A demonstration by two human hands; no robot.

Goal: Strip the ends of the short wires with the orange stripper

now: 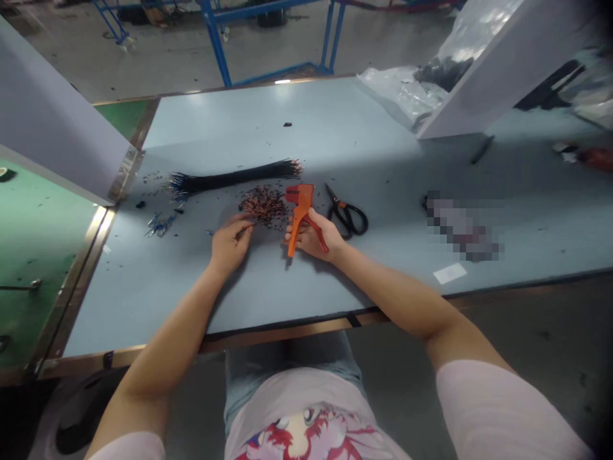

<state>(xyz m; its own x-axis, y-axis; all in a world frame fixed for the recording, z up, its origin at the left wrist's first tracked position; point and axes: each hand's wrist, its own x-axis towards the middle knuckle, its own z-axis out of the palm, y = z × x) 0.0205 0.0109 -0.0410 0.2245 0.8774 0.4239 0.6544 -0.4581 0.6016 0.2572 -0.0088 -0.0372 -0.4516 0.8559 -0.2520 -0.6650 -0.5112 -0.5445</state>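
My right hand [318, 237] is wrapped round an orange and red wire stripper [301, 211], its head pointing away from me. Thumb and fingers of my left hand [230, 246] are pinched together at the near left side of a heap of short copper-and-black wire offcuts [264, 203]; whatever they hold is too small to make out. Behind the heap lies a long bundle of black wires [234, 179], blue-tipped at the left end and coppery at the right. Black-handled scissors [348, 214] rest just right of the wire stripper.
Small blue-ended pieces [161, 223] are scattered on the left of the blue-grey tabletop [287, 294]. To the right lie a white label [450, 273], a blurred-out object [462, 229] and a dark pen-like stick [482, 149]. Plastic bags [407, 92] and upright panels [57, 115] stand further out.
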